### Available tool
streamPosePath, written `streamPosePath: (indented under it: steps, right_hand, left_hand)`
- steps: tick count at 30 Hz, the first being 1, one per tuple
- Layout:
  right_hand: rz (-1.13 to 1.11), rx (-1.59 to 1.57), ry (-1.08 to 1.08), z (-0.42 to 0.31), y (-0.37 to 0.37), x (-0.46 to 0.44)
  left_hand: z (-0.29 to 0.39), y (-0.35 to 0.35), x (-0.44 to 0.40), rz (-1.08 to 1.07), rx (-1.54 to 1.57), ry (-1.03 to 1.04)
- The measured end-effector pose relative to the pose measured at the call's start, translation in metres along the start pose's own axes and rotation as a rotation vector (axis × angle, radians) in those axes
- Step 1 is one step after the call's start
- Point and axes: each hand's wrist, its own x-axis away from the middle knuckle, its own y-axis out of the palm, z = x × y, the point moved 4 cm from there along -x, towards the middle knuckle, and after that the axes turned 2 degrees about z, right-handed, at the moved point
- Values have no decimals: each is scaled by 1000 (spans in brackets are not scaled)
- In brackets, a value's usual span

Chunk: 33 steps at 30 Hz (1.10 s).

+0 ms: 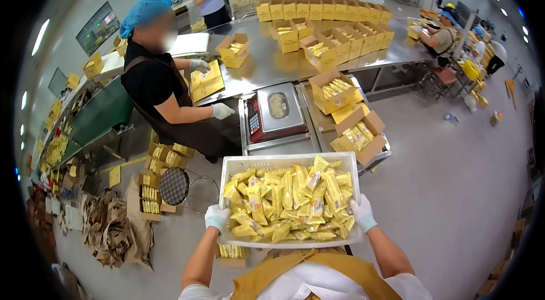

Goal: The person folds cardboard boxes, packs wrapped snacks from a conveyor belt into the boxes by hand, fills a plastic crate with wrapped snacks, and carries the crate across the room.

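Note:
A white plastic crate [290, 158] heaped with yellow wrapped snack packets [286, 198] is held level in front of my body. My left hand [217, 218], in a white glove, grips the crate's left end. On the opposite end, my right hand [363, 212], gloved too, has hold of the side wall. The fingers of both hands are partly hidden by the crate. Just beyond the crate's far rim stands a weighing scale [275, 109] with a metal pan and a red base.
Open cartons of packets [359, 135] stand right of the scale. A co-worker [159, 78] in a dark apron is at the left of the steel table [258, 67], which bears rows of yellow cartons [323, 10]. A round stool [174, 186] and crumpled brown paper [110, 229] are at lower left.

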Motion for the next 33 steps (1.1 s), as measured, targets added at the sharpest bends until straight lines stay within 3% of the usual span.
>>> streamPosePath:
  steps: [5,6,7,10,12,17,22,27,28,29,30,32,33]
  right_hand:
    - [-91,48,-99,11,-2,-162]
    - [-110,20,-111,18,3,-194]
    - [-136,14,-86,-13,37,-195]
    - [-144,8,-103,-24,61,-252]
    - [-165,63,-119,-24,76,-276]
    - [-108,211,-152,-30,73,-272]
    - [-59,384,-224,-20,66,-283]
    - [-17,370,-342,-46,65,-261]
    - [-10,321,-218,-57,60,-250]
    - [76,310,-257,-50,57,-245]
    - [161,299,-295,-38,49,-236]
    - [279,252,-308,-2,27,-223]
    - [314,218,-281,18,15,-211]
  left_hand:
    - [77,37,-52,56,87,-76]
    - [79,51,-66,66,105,-63]
    - [60,15,-91,46,114,-79]
    - [38,71,-157,115,193,-65]
    - [34,71,-164,151,167,-53]
    - [60,54,-134,188,47,-63]
    - [48,61,-133,36,66,-152]
    - [1,78,-107,189,523,-48]
    - [-25,98,-108,255,635,-58]
    - [-40,102,-92,322,746,-70]
    - [-58,113,-67,361,964,-101]
    - [-55,94,12,274,1187,-419]
    - [-111,147,22,196,1037,-409]
